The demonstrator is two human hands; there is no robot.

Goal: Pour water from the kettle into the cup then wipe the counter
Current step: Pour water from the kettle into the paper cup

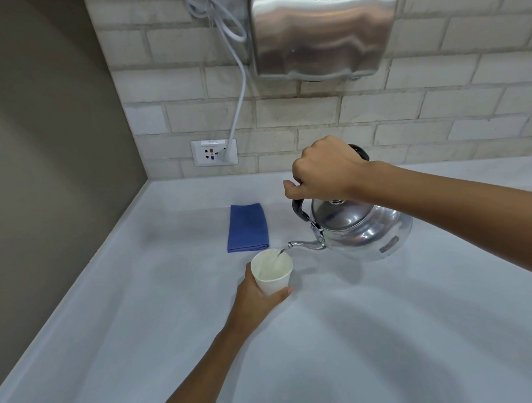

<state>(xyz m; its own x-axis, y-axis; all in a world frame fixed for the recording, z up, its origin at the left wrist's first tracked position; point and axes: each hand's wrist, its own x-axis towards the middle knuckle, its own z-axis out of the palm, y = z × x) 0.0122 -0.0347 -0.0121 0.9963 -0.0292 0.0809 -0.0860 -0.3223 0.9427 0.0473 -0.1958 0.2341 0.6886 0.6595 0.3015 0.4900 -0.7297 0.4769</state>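
Note:
A shiny steel kettle hangs tilted to the left above the white counter. My right hand is closed around its black handle. The thin spout reaches over a white paper cup, and a thread of water runs from the spout into it. My left hand wraps the cup's lower half from the near side and holds it upright. A folded blue cloth lies flat on the counter just behind the cup.
A steel hand dryer hangs on the brick wall above the kettle. Its white cord runs down to a wall socket. A brown side wall closes the counter on the left.

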